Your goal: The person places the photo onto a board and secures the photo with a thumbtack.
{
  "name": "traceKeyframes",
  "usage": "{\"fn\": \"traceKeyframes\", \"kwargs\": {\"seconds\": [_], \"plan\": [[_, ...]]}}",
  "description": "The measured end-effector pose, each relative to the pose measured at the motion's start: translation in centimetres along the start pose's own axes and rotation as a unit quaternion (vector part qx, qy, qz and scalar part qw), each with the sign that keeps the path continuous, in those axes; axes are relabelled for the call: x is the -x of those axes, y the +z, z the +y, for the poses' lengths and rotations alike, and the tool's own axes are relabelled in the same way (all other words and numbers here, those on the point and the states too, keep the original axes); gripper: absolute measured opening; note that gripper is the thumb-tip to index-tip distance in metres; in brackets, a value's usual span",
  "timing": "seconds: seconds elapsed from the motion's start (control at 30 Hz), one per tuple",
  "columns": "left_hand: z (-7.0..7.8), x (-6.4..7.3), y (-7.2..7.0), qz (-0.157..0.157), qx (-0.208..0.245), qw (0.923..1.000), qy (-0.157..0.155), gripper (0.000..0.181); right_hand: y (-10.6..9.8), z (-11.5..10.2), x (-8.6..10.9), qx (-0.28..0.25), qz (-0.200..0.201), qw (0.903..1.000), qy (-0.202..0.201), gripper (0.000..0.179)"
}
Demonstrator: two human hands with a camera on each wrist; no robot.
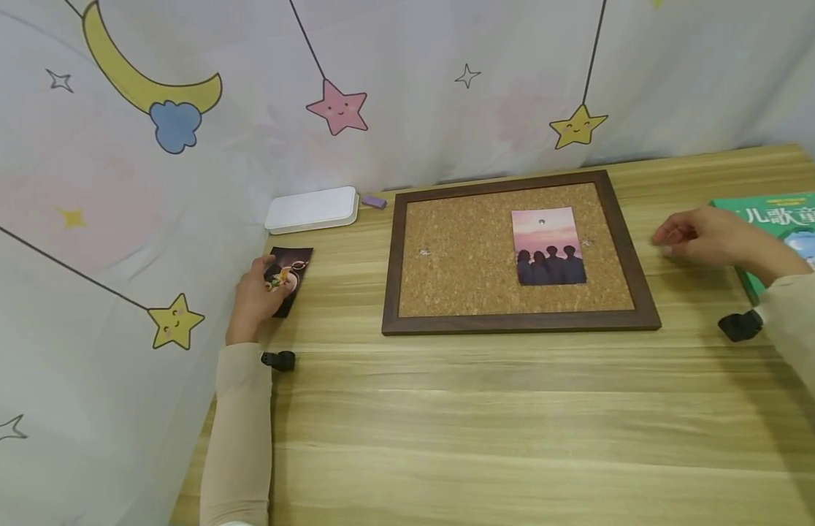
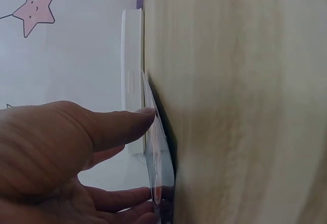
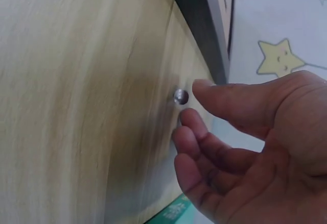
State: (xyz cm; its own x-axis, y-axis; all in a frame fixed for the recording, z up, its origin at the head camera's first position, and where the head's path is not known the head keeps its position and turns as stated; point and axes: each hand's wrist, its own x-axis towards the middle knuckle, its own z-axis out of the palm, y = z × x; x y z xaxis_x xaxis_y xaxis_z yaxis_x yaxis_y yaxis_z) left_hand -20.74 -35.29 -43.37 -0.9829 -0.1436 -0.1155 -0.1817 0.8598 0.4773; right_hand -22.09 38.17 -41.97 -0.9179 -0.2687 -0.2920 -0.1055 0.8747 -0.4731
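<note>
My left hand [image 1: 255, 296] holds a dark photo of food [image 1: 294, 263] by its edges at the table's left. In the left wrist view the photo [image 2: 158, 157] stands slightly tilted off the wood, thumb on one side and fingertips at its far end. Right of the corkboard, my right hand [image 1: 706, 235] hovers with loosely bent fingers, thumb and fingertips apart. Just beyond them in the right wrist view is a small silver thumbtack [image 3: 181, 97]. A sunset photo [image 1: 548, 248] of several silhouettes hangs on the brown-framed corkboard [image 1: 460, 285] by one tack [image 1: 542, 221].
A white case [image 1: 312, 210] and a purple eraser [image 1: 374, 201] lie at the back left. Small shiny tacks sit on the cork at left [image 1: 425, 252] and right. A green book [image 1: 743, 208] lies under my right forearm. A printed curtain [image 1: 414, 95] borders the table.
</note>
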Motion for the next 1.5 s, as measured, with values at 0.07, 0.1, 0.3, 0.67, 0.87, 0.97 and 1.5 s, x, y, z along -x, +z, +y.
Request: {"fn": "traceKeyframes", "kwargs": {"seconds": [0.07,0.1,0.3,0.67,0.87,0.97,1.5], "plan": [[0.0,0.0,0.0,-0.002,-0.001,1.0000,-0.008,0.077,0.0,0.1,0.2,0.001,-0.002,1.0000,-0.001,0.026],[0.1,0.0,0.0,-0.004,-0.003,0.9999,-0.013,0.077,0.0,0.1,0.2,0.000,-0.004,1.0000,0.001,0.026],[0.4,0.0,0.0,-0.009,-0.011,0.9992,-0.037,0.080,0.1,0.0,0.4,0.006,-0.004,1.0000,0.005,0.023],[0.8,0.2,0.1,-0.011,-0.024,0.9976,-0.063,0.082,0.4,0.1,0.2,0.006,0.011,0.9998,0.016,0.017],[1.3,0.4,0.1,-0.011,-0.021,0.9992,-0.033,0.080,0.4,0.2,0.1,0.006,0.028,0.9995,0.014,0.016],[1.6,0.3,0.1,-0.017,-0.010,0.9995,-0.026,0.076,0.5,0.1,0.1,0.013,0.040,0.9990,0.011,0.016],[2.1,0.6,-0.5,-0.015,0.146,0.9891,-0.010,0.051,0.8,-0.4,-0.8,0.021,0.117,0.9928,-0.009,0.019]]}}
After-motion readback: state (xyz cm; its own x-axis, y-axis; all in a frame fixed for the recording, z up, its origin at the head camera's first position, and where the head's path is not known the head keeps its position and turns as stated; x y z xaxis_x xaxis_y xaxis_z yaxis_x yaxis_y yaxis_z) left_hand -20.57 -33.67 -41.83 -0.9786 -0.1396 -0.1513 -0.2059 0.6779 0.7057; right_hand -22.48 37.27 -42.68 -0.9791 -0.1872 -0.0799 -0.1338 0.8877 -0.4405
